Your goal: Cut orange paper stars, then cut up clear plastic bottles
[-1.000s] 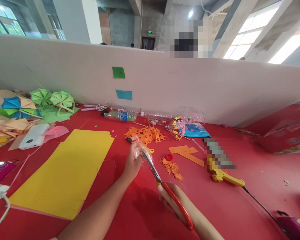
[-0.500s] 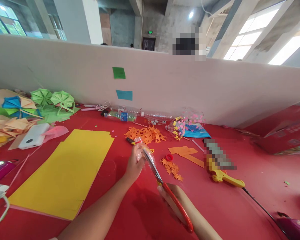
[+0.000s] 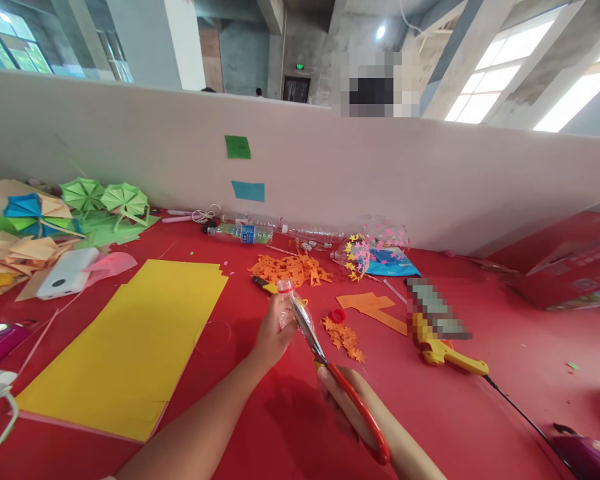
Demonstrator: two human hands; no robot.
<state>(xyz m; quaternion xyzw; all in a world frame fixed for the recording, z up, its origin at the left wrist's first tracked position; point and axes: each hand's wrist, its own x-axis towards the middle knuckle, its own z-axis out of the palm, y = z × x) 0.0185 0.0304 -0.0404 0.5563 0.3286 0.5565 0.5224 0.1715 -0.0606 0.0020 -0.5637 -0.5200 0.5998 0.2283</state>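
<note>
My left hand (image 3: 275, 331) is closed round a clear plastic bottle top (image 3: 286, 288) with a red ring at its neck. In my right hand (image 3: 343, 393) is a pair of scissors (image 3: 307, 327) with red handles. Their blades lie against the bottle piece, and the tips are partly hidden by it. Just beyond sit a heap of orange paper scraps (image 3: 293, 268) and a cutter (image 3: 264, 284) with a yellow and black body. Cut-out orange stars (image 3: 345, 340) and a red ring (image 3: 337, 315) lie to the right of the blades.
Yellow paper sheets (image 3: 125, 347) cover the left of the red table. A yellow glue gun (image 3: 453, 359) with a cord lies at right. Plastic bottles (image 3: 240, 233) and a star-covered clear piece (image 3: 357, 257) line the white partition (image 3: 300, 160). Folded paper umbrellas (image 3: 125, 199) stand far left.
The bottle top has shifted slightly to the right and towards me, its neck now more upright. The scissors have moved a little to the right with my right hand.
</note>
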